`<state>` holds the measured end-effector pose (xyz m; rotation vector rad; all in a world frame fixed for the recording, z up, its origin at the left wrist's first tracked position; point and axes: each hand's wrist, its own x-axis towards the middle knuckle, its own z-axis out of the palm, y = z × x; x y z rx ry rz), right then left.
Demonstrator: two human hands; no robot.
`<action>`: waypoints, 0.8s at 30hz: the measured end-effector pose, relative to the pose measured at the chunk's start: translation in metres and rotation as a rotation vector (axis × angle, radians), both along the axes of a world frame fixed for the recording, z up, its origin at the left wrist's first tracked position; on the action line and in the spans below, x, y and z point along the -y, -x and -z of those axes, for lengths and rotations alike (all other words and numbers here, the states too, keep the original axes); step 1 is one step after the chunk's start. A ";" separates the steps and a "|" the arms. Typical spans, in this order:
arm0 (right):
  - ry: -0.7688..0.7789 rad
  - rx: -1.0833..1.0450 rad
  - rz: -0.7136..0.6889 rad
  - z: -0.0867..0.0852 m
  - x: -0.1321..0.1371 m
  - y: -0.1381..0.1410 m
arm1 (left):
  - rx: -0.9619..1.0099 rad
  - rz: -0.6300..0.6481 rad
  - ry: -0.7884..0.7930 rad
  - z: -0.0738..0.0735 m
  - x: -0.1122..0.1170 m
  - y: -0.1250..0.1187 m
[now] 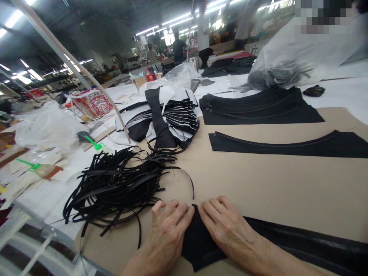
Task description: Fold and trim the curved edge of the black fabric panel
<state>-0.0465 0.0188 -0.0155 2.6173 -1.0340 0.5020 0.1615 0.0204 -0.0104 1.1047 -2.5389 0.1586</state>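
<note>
A black fabric piece (pixel 201 245) lies at the front of the brown board, its long strip running off to the right under my right forearm. My left hand (pixel 169 226) grips its upper left edge with bent fingers. Close beside it, my right hand (pixel 224 220) presses curled fingers on the same edge; both thumbs are hidden. Left of my hands lies a tangled heap of narrow black strips (pixel 115 184). Farther back, a single curved black piece (pixel 287 147) rests flat, with a stack of similar curved pieces (pixel 258 107) behind it.
Black-and-white cut pieces (pixel 172 119) lie fanned out behind the strips. Two bottles with green nozzles (pixel 96 145) are at the left, near clear plastic (pixel 48 126) and a patterned bag (pixel 92 103). A pale pole (pixel 86 76) slants down at the left. A large plastic bag (pixel 287 57) sits back right.
</note>
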 end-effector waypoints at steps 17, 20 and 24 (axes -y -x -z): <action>0.053 -0.036 0.062 -0.002 -0.004 -0.002 | -0.075 0.055 -0.004 0.005 0.002 -0.014; 0.081 -0.023 0.052 -0.003 -0.003 -0.002 | -0.083 0.062 -0.008 0.008 0.003 -0.014; 0.088 -0.025 0.025 -0.002 -0.003 -0.001 | -0.091 0.070 -0.004 0.004 0.004 -0.011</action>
